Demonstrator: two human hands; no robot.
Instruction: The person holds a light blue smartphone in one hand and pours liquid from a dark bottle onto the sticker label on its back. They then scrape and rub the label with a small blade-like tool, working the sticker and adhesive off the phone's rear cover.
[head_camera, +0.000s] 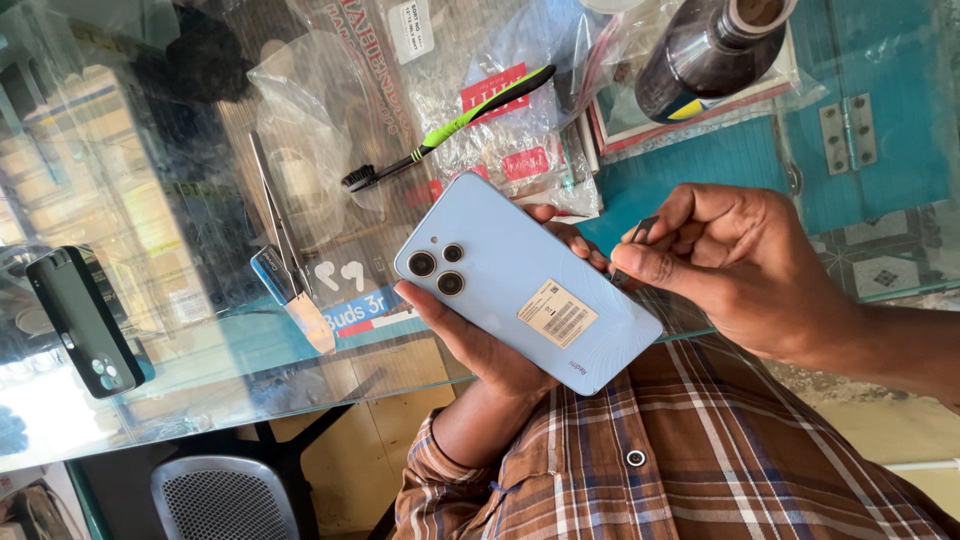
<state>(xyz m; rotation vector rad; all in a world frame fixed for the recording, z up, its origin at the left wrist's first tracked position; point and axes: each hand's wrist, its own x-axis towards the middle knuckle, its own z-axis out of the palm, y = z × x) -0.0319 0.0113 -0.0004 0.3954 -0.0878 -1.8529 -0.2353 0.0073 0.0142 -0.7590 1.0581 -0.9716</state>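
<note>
My left hand (480, 340) cradles a light blue smartphone (525, 282) from beneath, back side up, with three camera lenses and a barcode sticker showing. My right hand (735, 265) pinches a small thin dark tool (643, 231) between thumb and fingers, its tip at the phone's right edge. Both hands hover over the near edge of a glass counter (200, 390). My checked brown shirt sleeve fills the bottom of the view.
On the glass lie a green-and-black toothbrush (450, 125), metal tweezers (275, 215), a flat pry tool (300, 305), clear plastic bags (500, 90), a dark bottle (705, 50) and a black phone (85, 320) at left. A chair back (225, 498) stands below.
</note>
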